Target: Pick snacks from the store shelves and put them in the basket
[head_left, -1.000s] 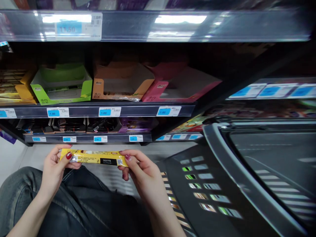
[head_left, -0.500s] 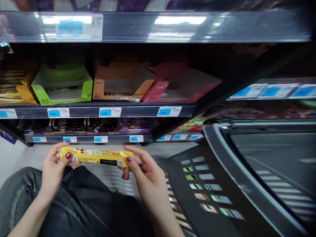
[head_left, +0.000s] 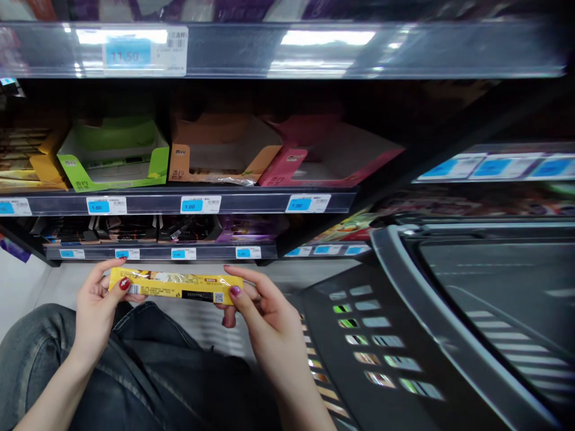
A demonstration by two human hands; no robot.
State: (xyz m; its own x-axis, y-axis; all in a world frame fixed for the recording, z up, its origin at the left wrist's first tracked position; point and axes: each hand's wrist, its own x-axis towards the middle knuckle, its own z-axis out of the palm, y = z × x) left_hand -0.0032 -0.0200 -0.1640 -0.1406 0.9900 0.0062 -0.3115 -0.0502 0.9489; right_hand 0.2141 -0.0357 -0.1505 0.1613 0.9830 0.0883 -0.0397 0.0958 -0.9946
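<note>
A long, thin yellow stick packet [head_left: 175,286] is stretched level between my two hands, its printed side with a barcode and a black strip facing up. My left hand [head_left: 99,305] pinches its left end, thumb on top. At the right end, my right hand [head_left: 269,311] grips it between thumb and fingers. Both hands are above my lap, in front of the lower shelves. On the shelf beyond stand open display boxes: a green box [head_left: 155,164], an orange-brown box [head_left: 179,164] and a pink box [head_left: 287,170], with a yellow box [head_left: 49,167] of packets at far left.
A dark grey shopping basket [head_left: 372,323] with slotted sides stands close by my right arm. Price labels line the shelf edge [head_left: 251,202]. Beneath it, a lower shelf holds dark packets [head_left: 128,227] and a purple box [head_left: 251,226]. An upper shelf edge [head_left: 233,51] juts out above.
</note>
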